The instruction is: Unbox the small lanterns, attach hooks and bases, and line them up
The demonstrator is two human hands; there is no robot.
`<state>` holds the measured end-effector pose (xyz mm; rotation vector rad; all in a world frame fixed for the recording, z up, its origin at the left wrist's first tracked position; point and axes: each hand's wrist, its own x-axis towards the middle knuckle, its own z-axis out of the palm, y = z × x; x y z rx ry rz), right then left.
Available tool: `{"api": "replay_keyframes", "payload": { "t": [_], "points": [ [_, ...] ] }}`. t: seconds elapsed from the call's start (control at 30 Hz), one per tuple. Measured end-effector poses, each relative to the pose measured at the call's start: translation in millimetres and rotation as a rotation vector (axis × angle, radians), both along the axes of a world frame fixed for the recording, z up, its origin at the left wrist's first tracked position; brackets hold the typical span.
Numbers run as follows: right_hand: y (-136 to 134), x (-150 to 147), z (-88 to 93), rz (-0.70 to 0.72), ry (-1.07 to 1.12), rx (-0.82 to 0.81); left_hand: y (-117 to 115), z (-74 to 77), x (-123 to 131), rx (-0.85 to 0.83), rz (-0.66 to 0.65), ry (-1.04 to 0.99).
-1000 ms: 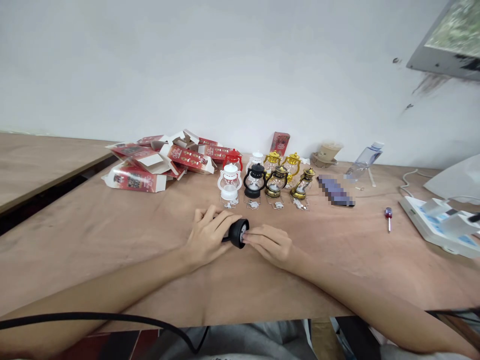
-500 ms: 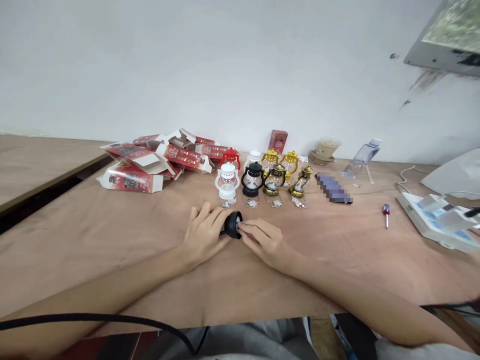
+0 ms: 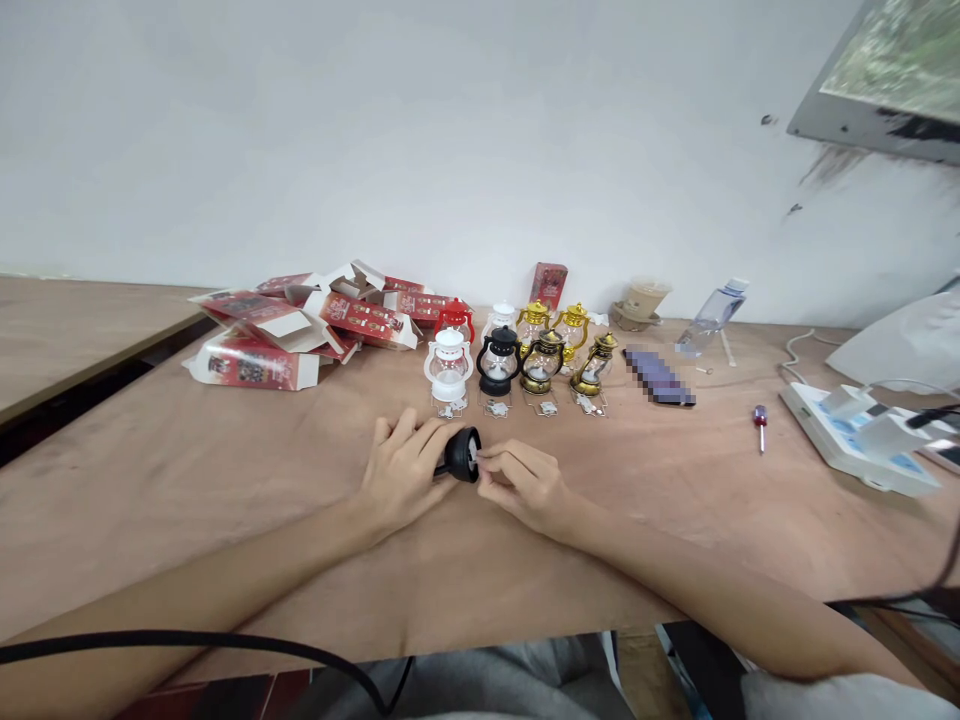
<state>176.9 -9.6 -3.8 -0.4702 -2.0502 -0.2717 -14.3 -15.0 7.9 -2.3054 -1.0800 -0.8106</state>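
Note:
My left hand (image 3: 405,465) is wrapped round a small black lantern (image 3: 460,456), which lies on its side with its base toward the right. Fingers cover most of its upper part. At the open underside of the base, where something pale shows, my right hand (image 3: 529,482) has thumb and forefinger pinched together; what they hold, if anything, is too small to make out. Beyond my hands stand several similar lanterns, among them a white lantern (image 3: 449,366), another black lantern (image 3: 498,362), a bronze lantern (image 3: 596,366) and a red lantern (image 3: 454,318).
Small metal parts (image 3: 497,409) lie before the front lanterns. Opened red boxes (image 3: 255,362) are heaped at left. To the right are a phone (image 3: 661,376), a screwdriver (image 3: 761,428), a tilted bottle (image 3: 712,315), a cup (image 3: 646,298) and a power strip (image 3: 855,445). A black cable (image 3: 225,640) crosses the near edge.
The whole view has shifted slightly. My right fingertips have drawn back a little from the lantern's base, so more of its pale inside shows. My left hand keeps its hold.

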Motion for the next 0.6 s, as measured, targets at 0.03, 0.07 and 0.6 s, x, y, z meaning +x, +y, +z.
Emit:
{"api": "replay_keyframes", "payload": {
  "t": [0.03,0.07,0.6],
  "points": [
    [1,0,-0.5,0.01,0.012,-0.008,0,0.2,0,-0.002,-0.005,-0.005],
    [1,1,-0.9,0.019,0.019,-0.017,0,0.3,-1,-0.006,-0.01,-0.01],
    [74,149,26.5,-0.569,0.43,-0.063,0,-0.5,-2,-0.033,-0.114,-0.059]
  ]
}}
